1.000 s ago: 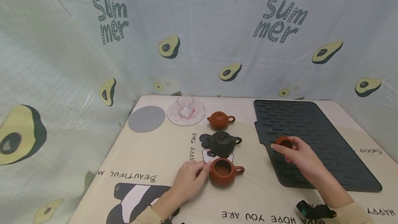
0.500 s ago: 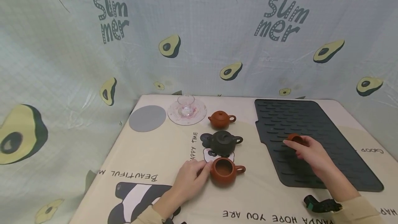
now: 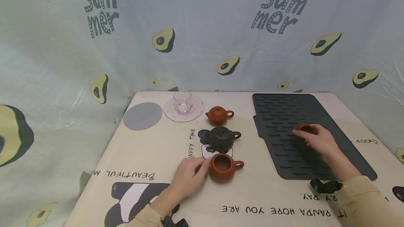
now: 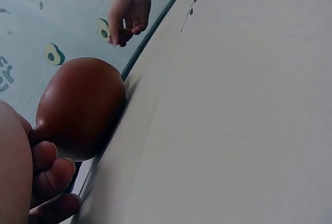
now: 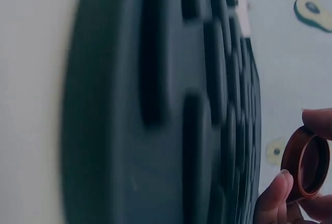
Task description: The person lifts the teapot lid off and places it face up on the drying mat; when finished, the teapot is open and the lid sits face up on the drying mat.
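An open brown clay teapot (image 3: pixel 222 166) without its lid stands on the table near the front. My left hand (image 3: pixel 189 176) holds it by its left side, fingers curled against the body (image 4: pixel 80 107). My right hand (image 3: pixel 318 141) pinches the small brown lid (image 3: pixel 305 128) over the dark ribbed mat (image 3: pixel 284 115); in the right wrist view the lid (image 5: pixel 309 162) shows its hollow underside between my fingertips (image 5: pixel 277 187). A dark green teapot (image 3: pixel 221 137) and a smaller brown teapot (image 3: pixel 218 114), both lidded, stand behind the open one.
A glass cup (image 3: pixel 182 101) sits on a clear coaster (image 3: pixel 195 112) at the back, next to a grey round mat (image 3: pixel 142 115). A patterned avocado cloth hangs behind the table. The table's right and front edges are close to the mat.
My right hand has carried the lid to the right and farther back over the dark mat. My left hand has stayed on the open teapot.
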Demonstrator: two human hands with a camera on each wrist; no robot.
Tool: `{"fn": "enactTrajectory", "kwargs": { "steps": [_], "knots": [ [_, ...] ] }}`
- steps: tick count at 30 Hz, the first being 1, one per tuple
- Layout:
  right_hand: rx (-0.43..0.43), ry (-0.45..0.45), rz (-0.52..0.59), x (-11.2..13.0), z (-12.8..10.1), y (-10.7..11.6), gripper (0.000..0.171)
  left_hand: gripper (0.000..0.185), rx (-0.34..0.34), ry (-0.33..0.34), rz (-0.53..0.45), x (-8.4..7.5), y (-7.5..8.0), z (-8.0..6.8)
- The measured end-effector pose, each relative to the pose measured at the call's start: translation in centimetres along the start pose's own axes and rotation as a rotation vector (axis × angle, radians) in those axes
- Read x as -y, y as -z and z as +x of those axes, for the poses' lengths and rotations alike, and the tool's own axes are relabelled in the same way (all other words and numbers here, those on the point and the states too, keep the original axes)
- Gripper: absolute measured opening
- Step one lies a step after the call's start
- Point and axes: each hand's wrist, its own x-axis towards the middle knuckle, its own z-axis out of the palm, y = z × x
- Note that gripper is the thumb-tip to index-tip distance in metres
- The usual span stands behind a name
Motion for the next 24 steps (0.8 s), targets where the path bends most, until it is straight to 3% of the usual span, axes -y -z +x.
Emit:
{"fn": "enactTrajectory", "kwargs": {
  "steps": [8, 13, 24],
  "knots": [
    [-0.090, 0.000, -0.062, -0.4, 1.1, 1.6, 0.093, 0.036, -0.011, -0.013, 0.015, 0.2, -0.1, -0.1],
    [-0.099, -0.008, -0.126, -1.2, 1.8, 2.8, 0.096, 0.036, -0.011, -0.013, 0.019, 0.2, -0.1, -0.1],
    [-0.133, -0.181, -0.232, -2.0, 3.4, 6.0, 0.098, 0.037, 0.008, 0.014, 0.021, 0.2, -0.1, -0.3]
  ]
}}
